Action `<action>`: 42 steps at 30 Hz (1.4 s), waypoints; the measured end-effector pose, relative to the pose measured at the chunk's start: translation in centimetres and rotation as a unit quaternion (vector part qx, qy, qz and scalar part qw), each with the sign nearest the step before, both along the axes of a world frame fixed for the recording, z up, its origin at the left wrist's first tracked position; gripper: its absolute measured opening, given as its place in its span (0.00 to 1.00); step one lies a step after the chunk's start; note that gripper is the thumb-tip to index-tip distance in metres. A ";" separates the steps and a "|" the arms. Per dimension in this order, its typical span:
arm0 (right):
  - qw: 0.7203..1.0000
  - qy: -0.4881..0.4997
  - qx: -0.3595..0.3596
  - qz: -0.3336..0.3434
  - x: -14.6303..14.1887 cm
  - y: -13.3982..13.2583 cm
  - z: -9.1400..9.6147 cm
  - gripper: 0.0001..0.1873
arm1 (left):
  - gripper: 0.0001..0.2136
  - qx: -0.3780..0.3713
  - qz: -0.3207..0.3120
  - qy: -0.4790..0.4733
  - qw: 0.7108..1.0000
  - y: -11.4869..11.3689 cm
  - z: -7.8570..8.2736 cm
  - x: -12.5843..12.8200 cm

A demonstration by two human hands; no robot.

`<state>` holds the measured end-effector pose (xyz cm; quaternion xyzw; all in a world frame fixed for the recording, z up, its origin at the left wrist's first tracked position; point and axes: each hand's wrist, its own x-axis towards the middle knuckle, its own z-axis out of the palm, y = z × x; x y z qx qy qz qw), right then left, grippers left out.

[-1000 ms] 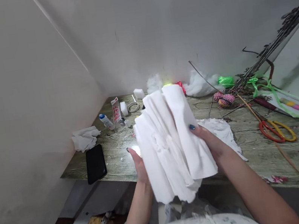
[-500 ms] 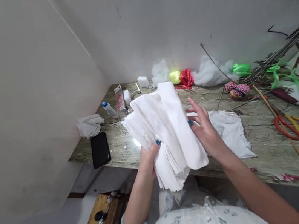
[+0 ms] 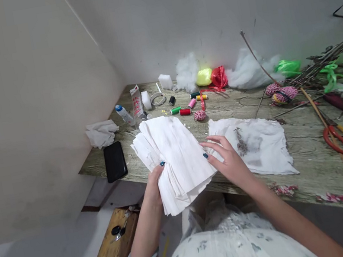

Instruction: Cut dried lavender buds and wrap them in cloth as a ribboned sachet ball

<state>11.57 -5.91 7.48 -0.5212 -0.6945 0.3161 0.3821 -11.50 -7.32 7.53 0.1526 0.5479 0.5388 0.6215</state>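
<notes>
Over the wooden table (image 3: 314, 175), left hand (image 3: 153, 188) pinches the paper stack (image 3: 176, 154); right hand (image 3: 230, 163) rests open against it.

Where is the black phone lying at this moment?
In the head view, the flat black phone lies at the wooden table's near left edge, just below the crumpled white cloth and left of the left hand.

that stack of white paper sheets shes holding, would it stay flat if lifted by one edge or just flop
Probably flop: the white sheets already bend and fan where the left hand pinches them, and the lower edges droop past the table. They look thin and light, so layers could slide apart. The right hand rests on them.
</notes>
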 end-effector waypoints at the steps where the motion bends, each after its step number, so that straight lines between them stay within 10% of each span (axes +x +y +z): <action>1: 1.000 -0.002 0.022 -0.002 -0.5 -0.4 -0.1 0.16 | 0.18 -0.006 0.001 -0.007 1.000 -0.1 -0.2 -0.1; 6: 0.995 0.011 0.029 0.094 -3.1 -2.1 0.2 0.16 | 0.28 0.027 -0.023 -0.012 0.999 0.1 -1.1 0.1; 11: 0.998 0.028 0.018 0.058 -4.2 -1.8 -0.2 0.03 | 0.33 0.053 -0.074 0.014 0.996 0.4 -1.5 0.3; 29: 0.988 0.116 -0.088 0.058 -3.0 -1.1 -1.4 0.05 | 0.30 0.059 -0.112 0.133 0.983 1.1 -2.4 -0.7; 32: 0.988 0.092 -0.083 0.095 -2.9 -1.4 -1.4 0.11 | 0.29 0.090 -0.126 0.362 0.919 1.8 -2.9 -1.9; 36: 0.986 -0.005 -0.055 0.157 -2.9 -1.9 -1.9 0.21 | 0.34 0.189 -0.087 0.637 0.742 1.8 -3.0 -3.1; 42: 0.986 -0.016 -0.042 0.164 -2.7 -2.2 -3.4 0.24 | 0.18 0.373 -0.194 0.673 0.609 -1.0 -0.6 -1.7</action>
